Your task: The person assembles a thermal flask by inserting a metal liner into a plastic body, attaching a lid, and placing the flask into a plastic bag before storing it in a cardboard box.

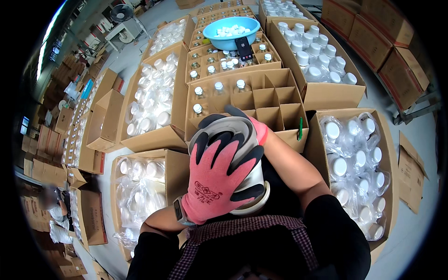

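Note:
Close to my body is a white round container (250, 183) with a grey ringed top (240, 125) and a cream rim at its lower end. I cannot make out its exact kind. My left hand (218, 175), in a pink glove with black fingertips and a watch at the wrist, lies across the container, its fingers curled over the grey top. Behind it my right hand (258, 130), gloved the same way, wraps around the far side. Its fingers are partly hidden by the container; black fingertips show beyond the top.
Just ahead stands a divided carton (293, 125) with several white-capped bottles. A blue basin (257, 29) of white caps and a phone (243, 48) rest on cartons beyond. Cartons of bagged white-capped bottles flank me, left (179, 161) and right (391, 205). A cardboard piece (411, 175) lies right.

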`<action>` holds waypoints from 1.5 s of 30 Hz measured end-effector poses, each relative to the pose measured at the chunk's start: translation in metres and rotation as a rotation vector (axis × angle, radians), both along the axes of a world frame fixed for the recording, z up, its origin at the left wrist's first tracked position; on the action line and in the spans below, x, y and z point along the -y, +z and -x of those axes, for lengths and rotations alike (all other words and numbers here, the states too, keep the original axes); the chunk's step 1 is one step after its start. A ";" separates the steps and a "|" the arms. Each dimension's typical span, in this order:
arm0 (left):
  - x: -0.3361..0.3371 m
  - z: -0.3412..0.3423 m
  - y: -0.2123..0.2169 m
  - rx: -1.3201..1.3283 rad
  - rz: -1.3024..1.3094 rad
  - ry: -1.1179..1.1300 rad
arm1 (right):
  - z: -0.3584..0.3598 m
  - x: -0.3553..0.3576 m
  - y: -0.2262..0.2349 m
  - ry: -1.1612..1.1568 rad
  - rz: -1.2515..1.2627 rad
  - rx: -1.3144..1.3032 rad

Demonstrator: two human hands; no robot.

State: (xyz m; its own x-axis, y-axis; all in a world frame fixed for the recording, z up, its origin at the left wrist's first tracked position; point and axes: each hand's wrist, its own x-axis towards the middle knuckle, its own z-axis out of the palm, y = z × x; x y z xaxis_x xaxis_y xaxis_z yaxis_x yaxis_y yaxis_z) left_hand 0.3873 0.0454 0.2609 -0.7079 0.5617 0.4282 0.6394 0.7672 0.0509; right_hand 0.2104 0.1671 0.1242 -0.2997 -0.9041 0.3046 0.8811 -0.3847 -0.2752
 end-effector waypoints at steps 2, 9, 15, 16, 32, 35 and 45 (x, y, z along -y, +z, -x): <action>-0.006 0.026 0.028 -0.115 0.047 0.058 | 0.023 0.027 0.003 -0.401 -0.135 -0.611; 0.122 0.154 -0.080 0.639 -1.209 0.168 | 0.026 0.051 -0.001 -1.155 -0.476 -0.636; 0.075 0.157 -0.153 0.896 -1.831 -0.064 | 0.038 0.036 -0.017 -1.456 -1.011 -1.439; 0.068 0.153 -0.155 0.888 -1.810 -0.041 | 0.041 0.039 -0.019 -1.579 -1.097 -1.285; 0.073 0.154 -0.178 0.413 -1.611 0.084 | 0.038 0.045 -0.032 -1.740 -0.979 -1.212; 0.074 0.150 -0.187 0.316 -1.446 0.140 | 0.046 0.039 -0.026 -0.965 -1.354 -1.189; 0.079 0.158 -0.187 0.292 -1.430 0.225 | 0.042 0.046 -0.038 -1.010 -1.363 -0.962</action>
State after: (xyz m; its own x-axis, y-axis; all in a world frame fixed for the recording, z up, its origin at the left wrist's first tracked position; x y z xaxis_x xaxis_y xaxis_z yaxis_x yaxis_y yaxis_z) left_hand 0.2291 -0.0340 0.0734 -0.8776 -0.3361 0.3418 0.3510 0.0350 0.9357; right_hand 0.1685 0.1210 0.0859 -0.9633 -0.2679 0.0146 -0.0928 0.2817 -0.9550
